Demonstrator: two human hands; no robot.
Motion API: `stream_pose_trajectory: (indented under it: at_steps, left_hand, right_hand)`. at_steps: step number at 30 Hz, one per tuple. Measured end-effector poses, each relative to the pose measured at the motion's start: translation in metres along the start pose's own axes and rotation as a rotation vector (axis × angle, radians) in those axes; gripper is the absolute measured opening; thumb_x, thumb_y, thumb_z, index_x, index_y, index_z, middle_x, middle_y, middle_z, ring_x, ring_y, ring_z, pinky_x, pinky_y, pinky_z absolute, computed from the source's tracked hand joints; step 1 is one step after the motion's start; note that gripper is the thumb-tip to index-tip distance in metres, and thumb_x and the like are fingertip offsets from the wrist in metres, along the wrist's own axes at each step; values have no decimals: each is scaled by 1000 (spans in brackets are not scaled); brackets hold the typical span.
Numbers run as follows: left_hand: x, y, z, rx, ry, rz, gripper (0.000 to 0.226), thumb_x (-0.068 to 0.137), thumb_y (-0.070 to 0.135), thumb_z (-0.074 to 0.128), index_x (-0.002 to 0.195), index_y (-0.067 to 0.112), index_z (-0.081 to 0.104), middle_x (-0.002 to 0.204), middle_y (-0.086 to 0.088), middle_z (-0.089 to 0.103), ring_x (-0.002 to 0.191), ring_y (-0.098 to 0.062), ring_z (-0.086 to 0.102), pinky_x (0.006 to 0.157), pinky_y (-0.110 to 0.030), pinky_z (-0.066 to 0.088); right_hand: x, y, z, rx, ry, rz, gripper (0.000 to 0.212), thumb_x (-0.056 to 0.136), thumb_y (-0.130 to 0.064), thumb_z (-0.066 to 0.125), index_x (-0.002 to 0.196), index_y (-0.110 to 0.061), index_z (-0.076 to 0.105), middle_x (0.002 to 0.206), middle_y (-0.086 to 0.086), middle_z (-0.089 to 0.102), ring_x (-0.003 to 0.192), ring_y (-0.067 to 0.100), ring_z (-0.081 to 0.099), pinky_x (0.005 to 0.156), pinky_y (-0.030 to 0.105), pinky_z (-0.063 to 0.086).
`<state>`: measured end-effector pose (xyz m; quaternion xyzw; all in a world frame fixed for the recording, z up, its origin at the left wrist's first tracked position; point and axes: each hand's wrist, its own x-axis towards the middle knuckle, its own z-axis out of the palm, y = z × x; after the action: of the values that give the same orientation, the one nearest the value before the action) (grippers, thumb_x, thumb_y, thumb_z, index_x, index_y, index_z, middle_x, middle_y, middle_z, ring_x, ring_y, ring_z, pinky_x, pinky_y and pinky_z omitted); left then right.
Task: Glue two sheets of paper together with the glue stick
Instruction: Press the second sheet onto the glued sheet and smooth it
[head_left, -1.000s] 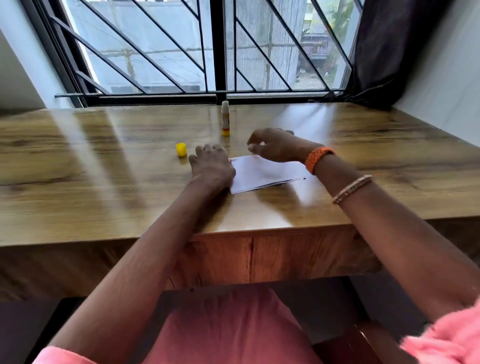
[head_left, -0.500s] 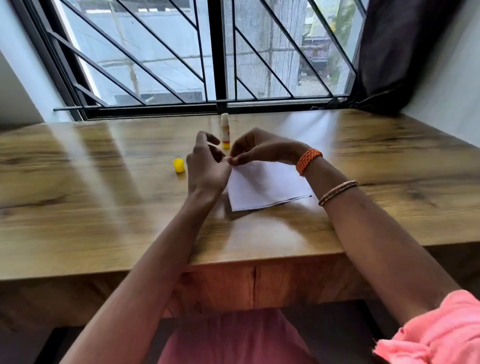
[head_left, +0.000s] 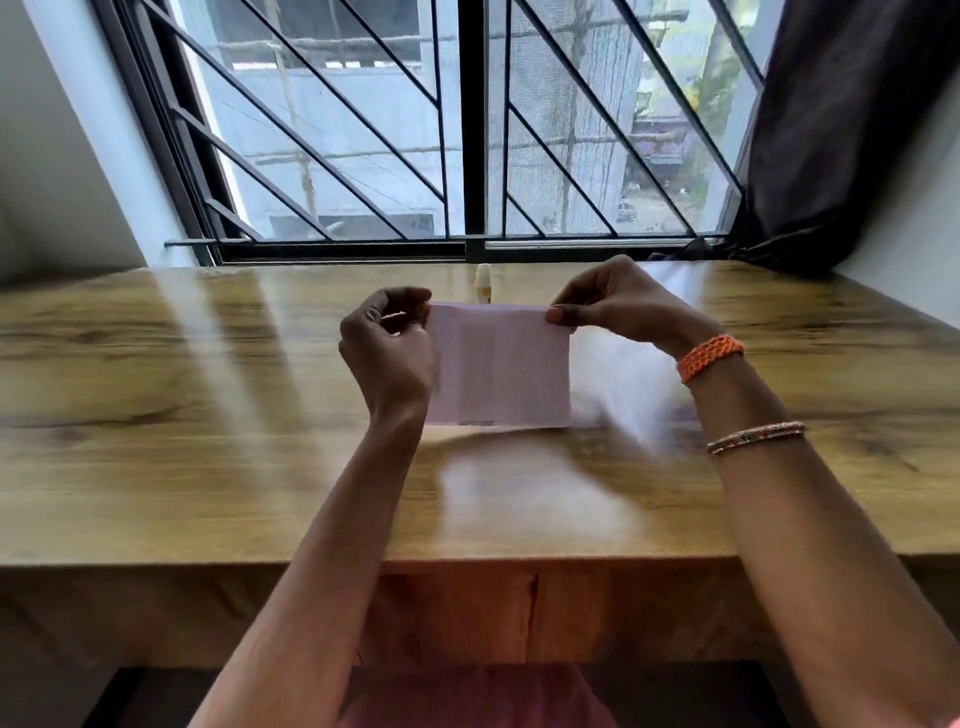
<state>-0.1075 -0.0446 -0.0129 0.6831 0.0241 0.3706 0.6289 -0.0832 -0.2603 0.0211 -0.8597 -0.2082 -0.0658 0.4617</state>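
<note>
A pale sheet of paper hangs upright above the wooden table, held by its two top corners. My left hand pinches the top left corner and my right hand pinches the top right corner. A blurred white patch on the table to the right, under my right wrist, looks like a second sheet of paper. The uncapped glue stick stands upright on the table just behind the held sheet, its lower part hidden by the paper. The yellow cap is not visible, hidden behind my left hand.
A barred window runs along the table's far edge. A dark curtain hangs at the right corner. White walls close in on the left and right. The table's front edge is near my body, and the frame is motion-blurred.
Both hands have picked a sheet off the table by its far edge and raised it upright in front of the glue stick. The camera view has tilted upward.
</note>
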Motion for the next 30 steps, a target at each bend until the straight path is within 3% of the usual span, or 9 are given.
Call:
stream_pose_trajectory:
  at_steps: [5, 10, 12, 14, 16, 18, 24, 27, 30]
  left_hand:
    - [3, 5, -11, -181, -8, -14, 24, 82, -3, 57, 96, 15, 67, 76, 8, 64, 65, 0, 58, 66, -18, 49]
    - [-1, 2, -18, -245, -386, -263, 3, 87, 16, 62, 86, 13, 62, 74, -5, 64, 59, -10, 68, 50, -24, 57]
    - [-2, 3, -15, -282, -331, -293, 3, 88, 10, 61, 86, 8, 62, 69, -6, 61, 50, -5, 66, 49, -21, 55]
    - [-2, 5, -14, -356, -255, -316, 5, 87, 5, 61, 91, 3, 61, 68, -6, 59, 46, -2, 61, 51, -18, 55]
    - [-3, 5, -13, -420, -242, -330, 10, 87, 2, 60, 96, 1, 61, 68, -5, 58, 47, -1, 60, 54, -17, 55]
    - [-7, 6, -12, -441, -276, -324, 11, 87, -2, 57, 98, 0, 60, 69, -7, 58, 50, -2, 62, 58, -18, 57]
    - [-25, 15, -10, -221, -437, -378, 4, 84, -1, 62, 82, 2, 63, 68, -12, 64, 49, -10, 65, 53, -19, 57]
    - [-47, 24, 2, -81, -679, -387, 15, 87, 7, 59, 74, -1, 60, 60, -15, 61, 38, -10, 59, 39, -19, 50]
    - [-75, 32, 25, 108, -879, -325, 23, 85, 12, 59, 64, 2, 58, 53, -13, 60, 32, -11, 54, 34, -14, 38]
  right_hand:
    - [0, -2, 3, 355, 156, 26, 6, 66, -26, 75, 67, -21, 73, 64, -10, 69, 74, 11, 59, 77, 27, 49]
    - [-2, 3, 10, 610, 355, 86, 10, 83, -20, 67, 73, -22, 67, 65, -12, 69, 66, 6, 62, 79, 30, 46]
    - [-5, 1, 16, 665, 312, 147, 6, 85, -26, 64, 83, -21, 64, 69, -11, 71, 66, 8, 64, 75, 29, 49]
    - [-10, -2, 27, 649, 179, 221, 33, 75, -35, 69, 100, -15, 62, 80, -6, 73, 71, 13, 67, 69, 28, 55]
    - [-17, -6, 39, 596, 77, 261, 49, 68, -32, 75, 110, -11, 60, 87, 1, 72, 73, 15, 69, 66, 27, 57]
    - [-22, -8, 48, 575, 63, 267, 42, 70, -17, 79, 108, -8, 62, 81, 3, 71, 67, 14, 68, 65, 27, 58]
    - [-47, -17, 40, 168, 459, 311, 21, 71, -6, 71, 90, -14, 64, 73, 8, 69, 53, 13, 59, 52, 27, 48]
    - [-73, -19, 18, -150, 601, 382, 13, 69, -12, 66, 82, -10, 64, 80, 20, 69, 70, 32, 64, 63, 39, 51]
    - [-108, -21, 2, -506, 676, 575, 34, 72, -22, 63, 105, -12, 62, 103, 19, 67, 96, 39, 62, 71, 34, 41]
